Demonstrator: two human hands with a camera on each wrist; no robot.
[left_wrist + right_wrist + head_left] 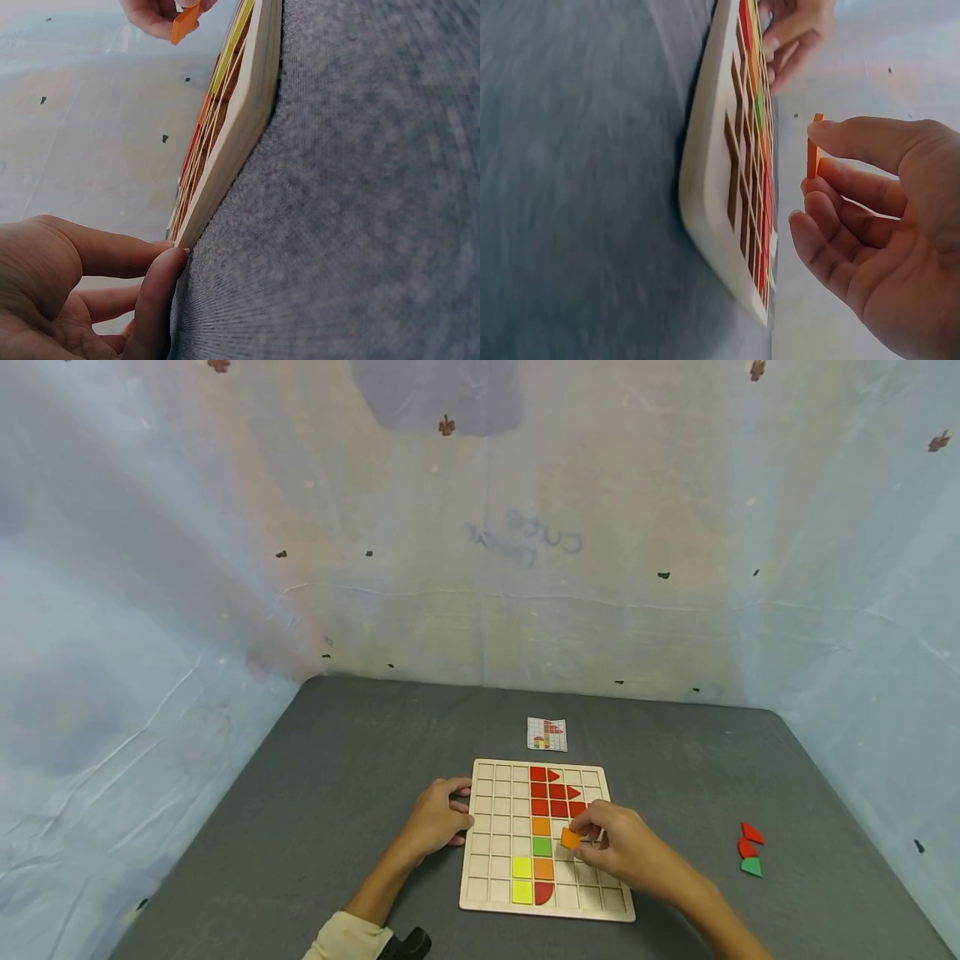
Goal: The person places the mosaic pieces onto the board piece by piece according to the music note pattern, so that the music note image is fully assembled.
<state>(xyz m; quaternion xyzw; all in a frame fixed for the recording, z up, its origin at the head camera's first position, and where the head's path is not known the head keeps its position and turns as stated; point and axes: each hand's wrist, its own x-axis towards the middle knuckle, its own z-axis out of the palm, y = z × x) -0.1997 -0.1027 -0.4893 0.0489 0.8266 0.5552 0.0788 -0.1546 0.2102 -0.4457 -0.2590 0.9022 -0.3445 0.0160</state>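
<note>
A wooden grid board (491, 835) lies on the dark table with coloured tiles set in several of its cells. My left hand (438, 814) holds the board's left edge, thumb and forefinger meeting at the rim in the left wrist view. Between thumb and fingertips, my right hand (618, 843) pinches an orange square tile (570, 838). The tile is tilted over the board's right half, beside the green tile (542, 847) and the inset orange tile (541, 827). In the right wrist view the orange tile (813, 154) shows edge-on, raised off the board.
Behind the board lies a small printed pattern card (547, 735). Two red pieces (752, 833) and a green piece (752, 867) lie on the table (360, 752) at the right. A pale sheet (480, 527) hangs around the back and sides.
</note>
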